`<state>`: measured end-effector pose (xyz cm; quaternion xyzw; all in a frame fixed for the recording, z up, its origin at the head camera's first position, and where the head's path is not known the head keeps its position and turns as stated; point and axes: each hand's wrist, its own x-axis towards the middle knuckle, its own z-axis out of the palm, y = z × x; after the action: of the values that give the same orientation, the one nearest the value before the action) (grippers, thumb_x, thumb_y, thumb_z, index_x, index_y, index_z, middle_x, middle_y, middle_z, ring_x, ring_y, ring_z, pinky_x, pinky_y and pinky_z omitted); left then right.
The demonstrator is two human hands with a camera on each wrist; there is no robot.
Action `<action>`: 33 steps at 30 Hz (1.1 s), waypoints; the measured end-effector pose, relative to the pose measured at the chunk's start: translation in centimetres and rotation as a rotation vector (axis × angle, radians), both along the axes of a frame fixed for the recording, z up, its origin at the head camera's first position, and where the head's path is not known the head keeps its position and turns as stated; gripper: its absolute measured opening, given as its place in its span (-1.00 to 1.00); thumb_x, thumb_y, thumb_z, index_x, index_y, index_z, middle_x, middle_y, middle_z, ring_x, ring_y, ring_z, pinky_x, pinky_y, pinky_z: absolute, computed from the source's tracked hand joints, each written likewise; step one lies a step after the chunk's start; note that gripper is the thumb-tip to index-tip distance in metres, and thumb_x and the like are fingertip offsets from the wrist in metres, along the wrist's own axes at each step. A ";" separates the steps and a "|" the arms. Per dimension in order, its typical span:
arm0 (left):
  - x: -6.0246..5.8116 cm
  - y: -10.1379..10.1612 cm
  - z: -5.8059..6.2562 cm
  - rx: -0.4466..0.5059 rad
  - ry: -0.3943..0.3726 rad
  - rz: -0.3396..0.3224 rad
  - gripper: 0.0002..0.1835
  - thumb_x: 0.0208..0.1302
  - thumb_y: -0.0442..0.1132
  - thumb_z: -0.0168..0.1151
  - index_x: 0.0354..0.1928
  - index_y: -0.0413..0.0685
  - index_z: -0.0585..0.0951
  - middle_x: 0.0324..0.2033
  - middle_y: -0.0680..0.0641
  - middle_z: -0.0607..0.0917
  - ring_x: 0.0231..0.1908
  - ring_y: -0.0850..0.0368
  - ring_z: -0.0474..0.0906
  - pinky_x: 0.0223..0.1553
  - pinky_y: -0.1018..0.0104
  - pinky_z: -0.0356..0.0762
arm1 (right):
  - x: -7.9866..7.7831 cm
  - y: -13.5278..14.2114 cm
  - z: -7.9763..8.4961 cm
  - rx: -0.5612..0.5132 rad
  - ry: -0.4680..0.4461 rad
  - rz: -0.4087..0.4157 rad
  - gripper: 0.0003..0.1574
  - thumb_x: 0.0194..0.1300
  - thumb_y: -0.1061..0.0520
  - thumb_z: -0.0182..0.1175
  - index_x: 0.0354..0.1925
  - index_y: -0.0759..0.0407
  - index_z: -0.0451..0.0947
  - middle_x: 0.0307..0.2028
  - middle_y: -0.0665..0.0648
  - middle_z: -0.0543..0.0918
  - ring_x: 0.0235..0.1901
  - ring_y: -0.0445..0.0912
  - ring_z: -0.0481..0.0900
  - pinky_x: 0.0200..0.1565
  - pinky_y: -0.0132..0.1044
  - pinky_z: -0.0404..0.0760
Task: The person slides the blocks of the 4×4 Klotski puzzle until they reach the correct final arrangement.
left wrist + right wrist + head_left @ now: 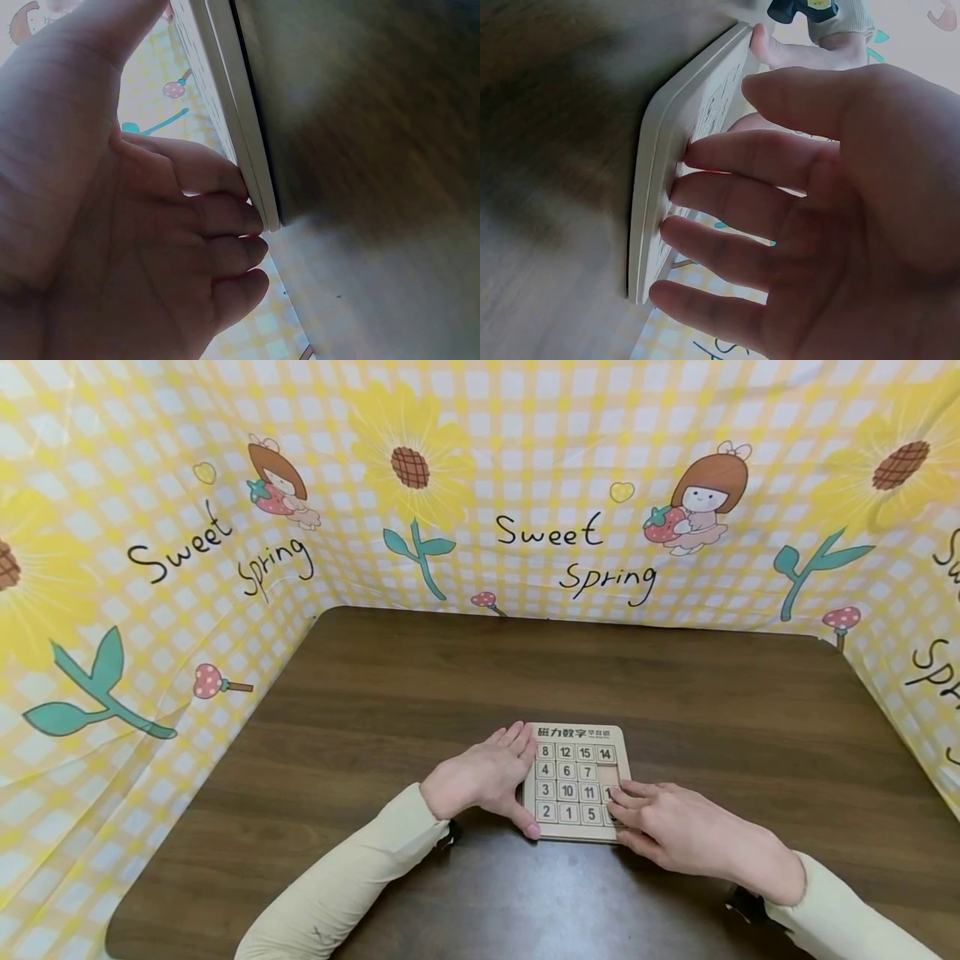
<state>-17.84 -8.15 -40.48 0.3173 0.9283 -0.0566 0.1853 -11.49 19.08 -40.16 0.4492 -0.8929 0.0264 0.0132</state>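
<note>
A pale wooden sliding number puzzle lies flat on the table, its number tiles set in rows inside a frame. One gap shows in the right column, second row from the top. Along the puzzle's left edge rests my left hand, thumb at the near left corner and fingers reaching toward the far one. My right hand comes in from the right, its fingers stretched over the frame and fingertips on the lower tiles of the right column. Those fingers partly cover the lowest right tile.
The dark brown wooden table spreads out around the puzzle. A yellow checked cloth printed with flowers and lettering hangs behind the table and at both sides. Black straps sit at the wrists by the pale sleeves.
</note>
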 end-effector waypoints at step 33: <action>-0.1 0.0 -0.1 -0.001 -0.008 0.009 0.43 -0.18 0.58 0.28 0.54 -0.22 -0.04 0.56 -0.22 -0.13 0.57 -0.04 -0.24 0.57 0.17 -0.17 | -3.4 -0.2 -0.7 -0.005 -0.093 -0.053 -0.40 0.40 0.00 0.16 0.26 0.33 0.47 0.26 0.35 0.51 0.30 0.26 0.43 0.20 0.08 0.54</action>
<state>-17.89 -8.17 -40.56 0.3131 0.9290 -0.0551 0.1895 -14.85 18.86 -40.86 0.4236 -0.9041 0.0491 -0.0267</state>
